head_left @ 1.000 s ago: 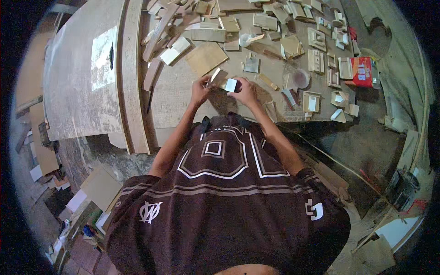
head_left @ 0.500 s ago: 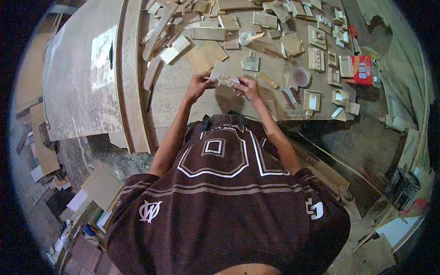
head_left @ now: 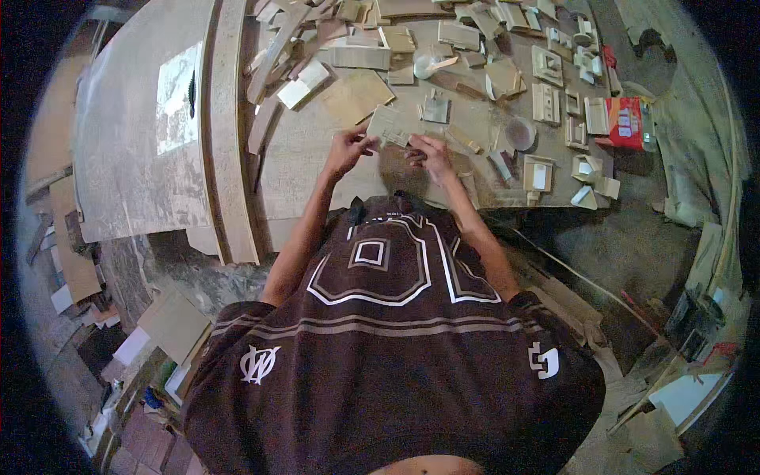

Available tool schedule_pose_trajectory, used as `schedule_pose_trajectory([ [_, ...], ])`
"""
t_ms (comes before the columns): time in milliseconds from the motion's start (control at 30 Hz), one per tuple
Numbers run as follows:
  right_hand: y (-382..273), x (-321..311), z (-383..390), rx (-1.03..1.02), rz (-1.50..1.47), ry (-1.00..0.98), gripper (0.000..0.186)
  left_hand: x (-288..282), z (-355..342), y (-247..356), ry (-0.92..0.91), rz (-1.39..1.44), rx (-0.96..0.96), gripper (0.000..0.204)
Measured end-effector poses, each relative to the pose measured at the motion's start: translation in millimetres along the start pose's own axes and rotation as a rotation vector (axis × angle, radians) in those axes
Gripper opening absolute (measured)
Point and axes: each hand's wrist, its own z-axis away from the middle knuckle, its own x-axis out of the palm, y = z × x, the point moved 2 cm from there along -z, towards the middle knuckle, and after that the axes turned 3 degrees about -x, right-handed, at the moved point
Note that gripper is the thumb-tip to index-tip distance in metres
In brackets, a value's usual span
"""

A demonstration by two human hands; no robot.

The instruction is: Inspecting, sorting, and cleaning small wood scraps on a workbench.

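Observation:
Over the front part of the worktable I hold a small, pale, flat wooden piece (head_left: 386,124) with raised detail on its right part. My left hand (head_left: 348,153) pinches its lower left edge between thumb and fingers. At its right end, my right hand (head_left: 433,157) is closed with bent fingers against the piece; the exact grip is too small to make out. Just beyond lie a square tan board (head_left: 355,96) and a small grey metal-looking plate (head_left: 435,107). A short wooden strip (head_left: 465,138) rests to the right of my right hand.
Wood offcuts (head_left: 356,57) crowd the far side of the worktable (head_left: 297,170). Several small assembled wooden pieces (head_left: 546,103) stand at the right, near a round dish (head_left: 520,133) and a red box (head_left: 627,123). Long boards (head_left: 231,134) run along the left.
The pale piece has turned and tilted between my hands, showing more of its face. My right hand's fingers have curled and shifted slightly; my left hand stays nearly in place.

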Motion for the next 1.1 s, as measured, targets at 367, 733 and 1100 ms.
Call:
schedule_pose_trajectory([
  [367,-2.5,6.6,-4.2,-0.045,0.031,0.0,0.038,0.1,10.2,-0.4,0.051,-0.028,0.029,0.04],
  [733,-12.2,11.1,6.5,0.009,0.219,-0.112,0.029,-7.9,12.8,2.6,-0.018,-0.03,0.063,0.038],
  [1100,-8.3,16.7,24.6,-0.046,0.005,-0.088,0.03,0.6,27.8,18.1,-0.039,0.011,0.011,0.029],
])
